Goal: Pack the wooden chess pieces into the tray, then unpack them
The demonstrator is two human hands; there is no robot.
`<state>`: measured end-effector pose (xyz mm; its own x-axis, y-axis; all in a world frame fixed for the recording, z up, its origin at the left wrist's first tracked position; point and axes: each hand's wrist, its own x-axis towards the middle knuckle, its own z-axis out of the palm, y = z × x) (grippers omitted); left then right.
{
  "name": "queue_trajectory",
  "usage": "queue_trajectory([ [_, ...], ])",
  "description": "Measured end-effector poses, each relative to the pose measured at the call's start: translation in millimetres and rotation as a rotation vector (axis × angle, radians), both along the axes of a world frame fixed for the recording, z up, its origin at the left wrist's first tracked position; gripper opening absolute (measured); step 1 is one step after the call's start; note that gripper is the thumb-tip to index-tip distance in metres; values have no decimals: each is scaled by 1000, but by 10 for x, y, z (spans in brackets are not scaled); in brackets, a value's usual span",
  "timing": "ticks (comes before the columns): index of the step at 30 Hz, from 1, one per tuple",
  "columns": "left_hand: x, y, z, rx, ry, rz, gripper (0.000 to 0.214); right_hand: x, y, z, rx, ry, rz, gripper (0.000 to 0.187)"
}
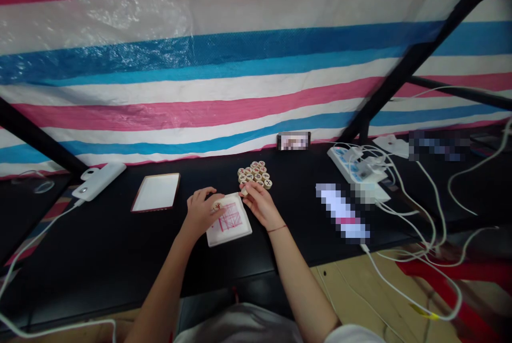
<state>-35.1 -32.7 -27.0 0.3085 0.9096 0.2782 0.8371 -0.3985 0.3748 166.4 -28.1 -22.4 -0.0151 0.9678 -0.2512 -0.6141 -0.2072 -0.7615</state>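
A folded white sheet with a red grid, a small game board (231, 221), lies on the black table (104, 247). My left hand (202, 209) rests on its left part, fingers curled on a round wooden piece with a red mark (217, 206). My right hand (258, 201) sits at the board's upper right corner, pinching another round piece (244, 191) between thumb and fingers. Just beyond my right hand lies a cluster of several round wooden pieces (255, 173) with red and dark marks.
A white tablet-like lid (156, 192) lies left of the board, a white device (98, 180) with a cable further left. A power strip (356, 168) with plugs and tangled white cables fills the right. A striped tarp hangs behind the table.
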Motion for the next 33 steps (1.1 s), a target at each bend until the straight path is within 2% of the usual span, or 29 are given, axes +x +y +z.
queue_trajectory([
  [4,-18,26,-46,-147,-74,-5,41,-20,-19,9,33,-6,53,31],
  [9,-4,33,9,-284,-91,16,40,-94,-64,18,85,-120,90,35],
  [12,10,19,43,-309,-103,10,36,-173,-113,47,218,-330,99,32],
  [16,2,0,48,-299,-112,-17,33,-265,-167,117,475,-756,89,25],
  [20,-53,-6,40,-320,-149,-61,46,-294,-172,138,676,-1122,128,25],
  [24,-124,6,20,-347,-230,-134,59,-322,-160,101,749,-1268,170,24],
  [30,-164,34,-33,-351,-223,-166,60,-393,-172,96,866,-1478,271,15],
  [33,-164,37,-32,-332,-223,-173,60,-401,-176,113,865,-1645,252,23],
])
